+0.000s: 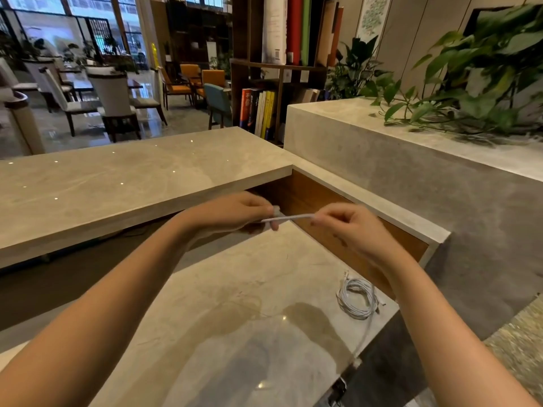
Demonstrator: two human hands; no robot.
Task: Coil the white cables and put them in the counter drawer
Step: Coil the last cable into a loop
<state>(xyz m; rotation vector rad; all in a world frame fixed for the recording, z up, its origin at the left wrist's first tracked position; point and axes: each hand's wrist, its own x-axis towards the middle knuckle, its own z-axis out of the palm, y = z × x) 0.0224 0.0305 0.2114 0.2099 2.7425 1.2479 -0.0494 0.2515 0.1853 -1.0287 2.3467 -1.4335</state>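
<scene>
Both hands (235, 214) (348, 227) pinch cable (288, 217) over counter edge (220, 251).

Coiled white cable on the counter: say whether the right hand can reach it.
Probably, once freed: the coiled white cable lies uncovered close by, but the right hand pinches a stretched cable.

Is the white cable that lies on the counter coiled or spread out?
Coiled, loosely: the white cable lies in several round loops on the counter, with one strand trailing toward the near edge.
</scene>
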